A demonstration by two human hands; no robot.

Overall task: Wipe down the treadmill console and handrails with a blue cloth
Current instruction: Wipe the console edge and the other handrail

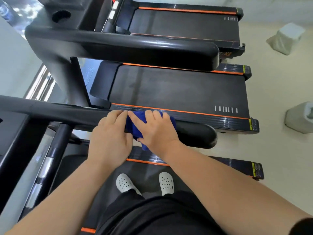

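Note:
A black handrail (194, 134) of the treadmill I stand on runs across the middle of the view. A blue cloth (135, 124) is draped over it. My right hand (155, 129) lies on the cloth with its fingers curved over the rail and its thumb under the cloth. My left hand (110, 134) rests on the rail just left of the cloth, fingers wrapped over the top. The console (10, 126) shows only as a dark edge at the far left.
A second treadmill (177, 87) stands just beyond the rail, with its own thick handrail (135, 48) above it, and a third (186, 22) behind that. Two pale bins (286, 38) (299, 116) stand on the cream floor at right. My white shoes (125, 183) are on the belt.

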